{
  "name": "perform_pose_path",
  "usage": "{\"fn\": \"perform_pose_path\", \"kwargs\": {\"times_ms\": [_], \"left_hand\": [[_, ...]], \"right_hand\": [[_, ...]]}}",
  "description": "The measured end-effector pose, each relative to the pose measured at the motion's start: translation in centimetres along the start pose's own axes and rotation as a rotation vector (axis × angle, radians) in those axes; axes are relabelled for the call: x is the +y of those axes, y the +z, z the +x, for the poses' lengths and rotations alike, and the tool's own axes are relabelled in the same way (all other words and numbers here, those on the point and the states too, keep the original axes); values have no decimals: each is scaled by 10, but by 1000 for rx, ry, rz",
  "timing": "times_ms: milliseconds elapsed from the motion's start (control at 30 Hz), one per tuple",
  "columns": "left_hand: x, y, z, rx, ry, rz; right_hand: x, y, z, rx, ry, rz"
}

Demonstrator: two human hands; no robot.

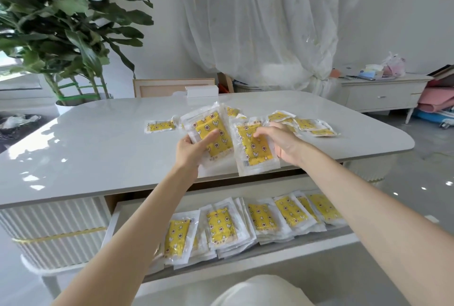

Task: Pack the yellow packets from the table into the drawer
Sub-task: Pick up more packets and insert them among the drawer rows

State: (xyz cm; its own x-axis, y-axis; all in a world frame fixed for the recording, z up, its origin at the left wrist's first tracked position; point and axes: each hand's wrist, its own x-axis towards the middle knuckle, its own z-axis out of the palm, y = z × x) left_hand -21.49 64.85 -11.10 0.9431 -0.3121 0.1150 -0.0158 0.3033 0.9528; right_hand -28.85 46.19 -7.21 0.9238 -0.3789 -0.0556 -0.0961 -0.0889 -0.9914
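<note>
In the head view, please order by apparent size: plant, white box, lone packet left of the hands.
Largest: plant. Then white box and lone packet look about alike; the box lies farther, so unranked.

**Pose entry: both arms extended**

Forearms bare, reaching over the front edge of the table (98,148). The left hand (194,149) is above that edge, thumb across a yellow packet stack (208,128), fingers curled behind. The right hand (277,143), just beside it, pinches a second stack (255,155).

Place: a home, living or dining room
Furniture: glossy white tabletop (98,138); low white sideboard (383,95) cluttered with household bits
Window side: sheer white curtains (258,23), tied back
Greenery: tall potted plant (61,23)
Floor: shiny pale floor (405,182)
</note>
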Motion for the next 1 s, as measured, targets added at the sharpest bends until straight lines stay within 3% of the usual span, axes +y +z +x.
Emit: {"fn": "perform_pose_path", "kwargs": {"times_ms": [133,267,467,667,800,1000], "left_hand": [[5,-1,-17,-86,-16,143],[0,-1,-39,-231,-107,278],[-27,-1,-50,-345,-293,519],[-56,9,-52,-476,-496,568],[-82,34,-49,-560,-724,575],[-105,88,-37,-411,-865,408]], "right_hand": [[3,-9,-14,-153,21,-36],[13,-31,-30,-394,183,-45],[51,-67,-37,-434,458,-202],[75,-91,-34,-216,540,-387],[93,-104,-22,43,504,-630],[115,-117,-6,305,438,-728]]}}
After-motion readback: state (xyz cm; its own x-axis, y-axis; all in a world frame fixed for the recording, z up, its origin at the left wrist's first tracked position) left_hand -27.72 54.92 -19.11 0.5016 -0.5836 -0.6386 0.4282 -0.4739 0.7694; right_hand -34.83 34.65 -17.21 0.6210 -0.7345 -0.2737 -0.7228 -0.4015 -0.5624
